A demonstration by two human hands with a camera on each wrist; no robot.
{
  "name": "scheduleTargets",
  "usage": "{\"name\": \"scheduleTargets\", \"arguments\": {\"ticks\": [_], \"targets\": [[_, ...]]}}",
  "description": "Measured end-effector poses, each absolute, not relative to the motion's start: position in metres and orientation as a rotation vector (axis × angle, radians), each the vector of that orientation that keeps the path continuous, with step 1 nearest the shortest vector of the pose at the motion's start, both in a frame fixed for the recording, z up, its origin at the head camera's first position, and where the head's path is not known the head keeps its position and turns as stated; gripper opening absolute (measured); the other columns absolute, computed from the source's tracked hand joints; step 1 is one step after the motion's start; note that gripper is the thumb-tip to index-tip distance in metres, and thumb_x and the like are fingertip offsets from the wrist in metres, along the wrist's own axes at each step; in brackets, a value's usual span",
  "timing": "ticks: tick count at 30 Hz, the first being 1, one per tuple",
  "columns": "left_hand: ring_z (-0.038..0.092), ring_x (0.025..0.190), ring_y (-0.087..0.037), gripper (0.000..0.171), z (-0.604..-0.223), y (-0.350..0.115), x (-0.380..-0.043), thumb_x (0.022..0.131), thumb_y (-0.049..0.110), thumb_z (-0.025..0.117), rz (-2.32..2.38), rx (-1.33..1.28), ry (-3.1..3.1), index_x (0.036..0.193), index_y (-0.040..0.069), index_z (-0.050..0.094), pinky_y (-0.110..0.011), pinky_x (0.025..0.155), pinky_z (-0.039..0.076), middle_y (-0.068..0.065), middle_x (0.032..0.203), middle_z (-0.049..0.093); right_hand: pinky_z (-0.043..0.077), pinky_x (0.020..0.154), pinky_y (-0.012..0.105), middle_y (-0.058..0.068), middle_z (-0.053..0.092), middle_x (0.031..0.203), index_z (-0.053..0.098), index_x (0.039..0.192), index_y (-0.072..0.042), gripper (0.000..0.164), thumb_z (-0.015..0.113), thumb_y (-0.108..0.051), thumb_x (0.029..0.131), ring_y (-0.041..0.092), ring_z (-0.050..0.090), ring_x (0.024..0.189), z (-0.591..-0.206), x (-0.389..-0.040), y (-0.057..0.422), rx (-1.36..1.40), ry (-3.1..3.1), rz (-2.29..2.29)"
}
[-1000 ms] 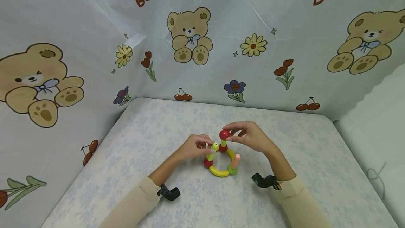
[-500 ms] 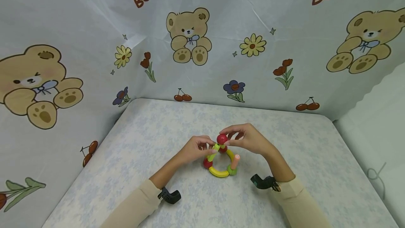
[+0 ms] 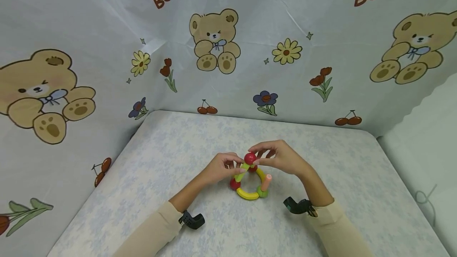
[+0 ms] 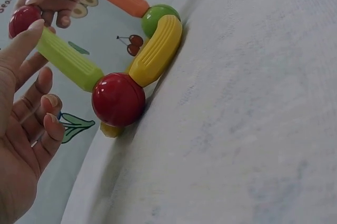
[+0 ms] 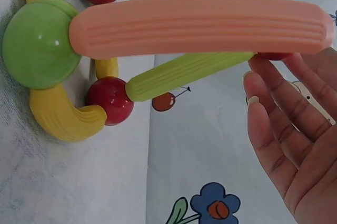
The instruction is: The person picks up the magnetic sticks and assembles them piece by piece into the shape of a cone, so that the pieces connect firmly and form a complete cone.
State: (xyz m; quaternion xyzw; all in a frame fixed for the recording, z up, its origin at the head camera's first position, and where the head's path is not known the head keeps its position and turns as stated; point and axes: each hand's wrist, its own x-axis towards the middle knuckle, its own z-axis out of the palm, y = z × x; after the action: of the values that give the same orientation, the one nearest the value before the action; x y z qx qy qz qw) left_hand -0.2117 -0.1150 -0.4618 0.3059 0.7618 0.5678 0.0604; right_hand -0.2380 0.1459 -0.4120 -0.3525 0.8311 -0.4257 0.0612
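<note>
A toy frame of coloured rods and balls stands on the table. Its base is a ring of yellow curved rods joined by a green ball and two red balls, one at the left, one at the back. My left hand pinches the upper part of a slanted light green rod. With thumb and fingers, my right hand holds a red ball at the top, where two light green rods lean together. An orange rod rises alone from the green ball.
The table has a pale, blue-patterned cover. A bear-printed cloth hangs along its back and left sides. White fabric lies at the right, with a thin cord on it.
My right hand has brought the red ball down and left, tilting its green rod. The rod in my left hand now leans further right, against the ball.
</note>
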Motion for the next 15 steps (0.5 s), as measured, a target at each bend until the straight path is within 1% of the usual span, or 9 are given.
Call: {"name": "scheduleTargets", "arguments": {"ticks": [2, 5, 6, 9, 11, 15], "targets": [[0.056, 0.073, -0.027, 0.02, -0.462, -0.116, -0.214, 0.093, 0.009, 0.075, 1.718, 0.902, 2.333, 0.112, 0.004, 0.076, -0.024, 0.063, 0.045, -0.004, 0.088, 0.065, 0.055, 0.079, 0.036, -0.005, 0.074, 0.11, 0.075, 0.12, -0.016, 0.028, 0.078, -0.019, 0.092, 0.015, 0.066, 0.095, -0.411, -0.238, 0.15, -1.052, 2.532, -1.294], [0.06, 0.082, -0.022, 0.023, -0.471, -0.119, -0.225, 0.093, 0.018, 0.077, 1.719, 0.888, 2.397, 0.115, 0.012, 0.077, -0.026, 0.065, 0.047, -0.001, 0.091, 0.067, 0.055, 0.08, 0.036, -0.005, 0.074, 0.111, 0.075, 0.119, -0.018, 0.024, 0.074, -0.024, 0.095, 0.013, 0.066, 0.095, -0.411, -0.237, 0.159, -1.02, 2.57, -1.298], [0.061, 0.085, -0.02, 0.023, -0.474, -0.12, -0.229, 0.093, 0.021, 0.077, 1.723, 0.89, 2.42, 0.115, 0.016, 0.077, -0.027, 0.066, 0.048, -0.001, 0.094, 0.068, 0.055, 0.08, 0.037, -0.004, 0.074, 0.111, 0.075, 0.119, -0.019, 0.024, 0.073, -0.024, 0.096, 0.014, 0.066, 0.096, -0.41, -0.237, 0.161, -1.008, 2.579, -1.298], [0.062, 0.094, -0.017, 0.025, -0.479, -0.125, -0.24, 0.092, 0.026, 0.078, 1.729, 0.899, 2.462, 0.117, 0.023, 0.076, -0.03, 0.068, 0.052, 0.002, 0.104, 0.07, 0.055, 0.08, 0.036, -0.004, 0.074, 0.11, 0.075, 0.119, -0.019, 0.024, 0.074, -0.024, 0.095, 0.014, 0.066, 0.095, -0.409, -0.234, 0.172, -0.974, 2.602, -1.252], [0.062, 0.101, -0.018, 0.026, -0.475, -0.126, -0.24, 0.092, 0.027, 0.078, 1.711, 0.896, 2.469, 0.119, 0.025, 0.075, -0.031, 0.073, 0.054, 0.004, 0.11, 0.07, 0.056, 0.08, 0.034, -0.005, 0.074, 0.11, 0.074, 0.119, -0.02, 0.026, 0.077, -0.023, 0.093, 0.014, 0.066, 0.094, -0.41, -0.231, 0.18, -0.963, 2.598, -1.193], [0.059, 0.112, -0.03, 0.031, -0.468, -0.126, -0.238, 0.092, 0.025, 0.078, 1.653, 0.916, 2.429, 0.123, 0.024, 0.073, -0.034, 0.083, 0.055, 0.008, 0.119, 0.068, 0.056, 0.078, 0.03, -0.002, 0.074, 0.11, 0.074, 0.119, -0.019, 0.03, 0.08, -0.02, 0.09, 0.014, 0.065, 0.092, -0.417, -0.22, 0.195, -0.975, 2.538, -1.106]]}}
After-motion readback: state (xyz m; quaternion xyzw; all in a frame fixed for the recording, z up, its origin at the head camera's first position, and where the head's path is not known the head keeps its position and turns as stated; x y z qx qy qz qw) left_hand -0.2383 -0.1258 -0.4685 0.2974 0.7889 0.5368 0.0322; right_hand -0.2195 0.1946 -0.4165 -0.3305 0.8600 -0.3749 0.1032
